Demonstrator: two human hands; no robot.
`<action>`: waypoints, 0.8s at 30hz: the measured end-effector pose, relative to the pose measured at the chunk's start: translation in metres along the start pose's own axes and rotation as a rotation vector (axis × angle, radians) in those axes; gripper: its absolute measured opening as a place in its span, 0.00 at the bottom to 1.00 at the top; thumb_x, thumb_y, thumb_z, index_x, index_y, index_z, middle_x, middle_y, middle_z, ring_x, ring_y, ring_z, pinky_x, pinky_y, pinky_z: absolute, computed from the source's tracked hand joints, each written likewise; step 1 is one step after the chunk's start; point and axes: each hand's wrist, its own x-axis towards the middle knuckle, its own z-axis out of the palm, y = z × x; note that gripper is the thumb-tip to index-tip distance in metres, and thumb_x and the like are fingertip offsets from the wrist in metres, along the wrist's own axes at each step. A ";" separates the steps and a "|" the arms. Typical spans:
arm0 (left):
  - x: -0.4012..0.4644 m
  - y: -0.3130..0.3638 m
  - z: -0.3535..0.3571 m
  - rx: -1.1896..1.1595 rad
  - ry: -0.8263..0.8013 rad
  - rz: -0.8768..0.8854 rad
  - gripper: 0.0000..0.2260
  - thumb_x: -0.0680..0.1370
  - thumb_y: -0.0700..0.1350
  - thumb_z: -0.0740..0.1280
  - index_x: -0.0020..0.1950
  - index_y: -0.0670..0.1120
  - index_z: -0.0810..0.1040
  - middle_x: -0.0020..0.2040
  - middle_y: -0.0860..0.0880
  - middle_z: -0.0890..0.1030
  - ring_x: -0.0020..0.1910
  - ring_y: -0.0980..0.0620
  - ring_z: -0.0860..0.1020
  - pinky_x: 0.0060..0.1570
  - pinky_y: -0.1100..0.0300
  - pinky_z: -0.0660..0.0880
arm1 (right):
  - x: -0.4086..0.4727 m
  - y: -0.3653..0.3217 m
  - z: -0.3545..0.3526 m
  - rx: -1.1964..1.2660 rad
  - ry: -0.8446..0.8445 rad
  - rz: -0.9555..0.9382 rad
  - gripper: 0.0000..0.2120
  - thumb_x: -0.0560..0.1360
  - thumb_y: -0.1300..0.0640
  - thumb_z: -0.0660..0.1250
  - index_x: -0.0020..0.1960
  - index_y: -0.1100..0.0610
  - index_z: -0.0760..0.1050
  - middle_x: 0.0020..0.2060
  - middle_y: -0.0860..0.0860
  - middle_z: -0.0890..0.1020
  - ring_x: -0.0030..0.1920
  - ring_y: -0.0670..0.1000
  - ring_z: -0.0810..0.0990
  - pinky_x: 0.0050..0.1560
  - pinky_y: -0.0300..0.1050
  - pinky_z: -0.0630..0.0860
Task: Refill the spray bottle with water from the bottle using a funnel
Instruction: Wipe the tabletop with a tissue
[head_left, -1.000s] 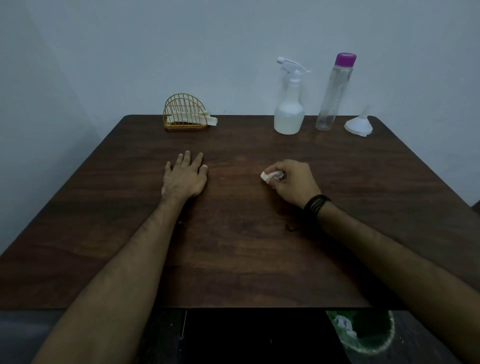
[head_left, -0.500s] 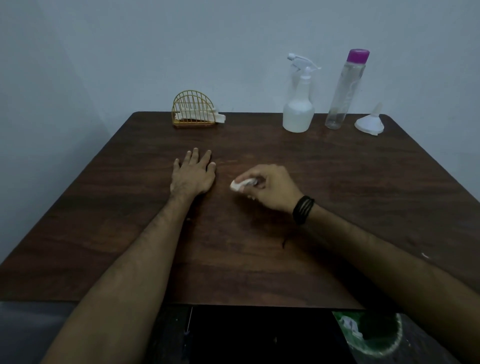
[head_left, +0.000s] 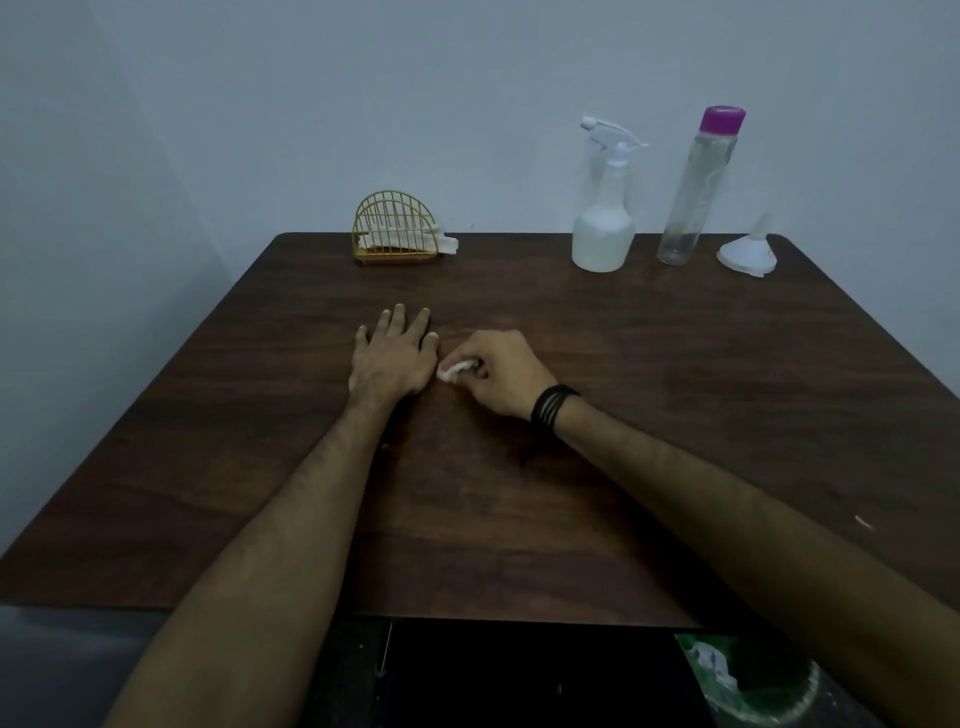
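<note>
A white spray bottle (head_left: 603, 236) with its trigger head on stands at the back of the dark wooden table (head_left: 675, 415). Right of it stands a tall clear bottle (head_left: 693, 202) with a purple cap. A white funnel (head_left: 747, 252) lies mouth-down at the far right corner. My left hand (head_left: 390, 358) lies flat on the table, fingers spread. My right hand (head_left: 496, 371) presses a small white wad of tissue (head_left: 453, 369) against the tabletop, right next to the left hand. Both hands are well in front of the bottles.
A yellow wire napkin holder (head_left: 397, 228) with white tissues stands at the back left, against the wall. Below the table's near edge at the right sits a green-lined bin (head_left: 748, 675). A small white scrap (head_left: 863, 522) lies near the right edge.
My right hand has slid leftward across the table with the tissue wad, from the middle to beside my left hand. The left hand has stayed flat.
</note>
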 end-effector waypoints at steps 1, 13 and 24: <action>0.000 0.000 0.000 -0.003 0.002 0.001 0.26 0.84 0.57 0.46 0.82 0.54 0.51 0.83 0.45 0.51 0.82 0.46 0.48 0.78 0.41 0.45 | -0.006 -0.004 0.001 0.029 -0.035 -0.022 0.08 0.75 0.55 0.74 0.53 0.51 0.86 0.49 0.48 0.84 0.46 0.43 0.80 0.50 0.38 0.79; -0.002 0.006 -0.005 0.049 -0.079 -0.042 0.31 0.82 0.66 0.43 0.82 0.56 0.48 0.83 0.47 0.46 0.82 0.46 0.45 0.78 0.42 0.43 | -0.097 0.074 -0.101 0.066 0.224 0.354 0.06 0.71 0.54 0.77 0.48 0.50 0.86 0.47 0.43 0.86 0.48 0.38 0.81 0.55 0.32 0.76; -0.032 0.079 -0.001 -0.025 -0.124 0.041 0.36 0.81 0.68 0.49 0.83 0.50 0.49 0.83 0.42 0.46 0.82 0.43 0.45 0.78 0.42 0.42 | -0.173 0.076 -0.139 0.691 0.201 0.608 0.07 0.76 0.65 0.70 0.51 0.57 0.84 0.48 0.51 0.85 0.48 0.47 0.82 0.47 0.39 0.79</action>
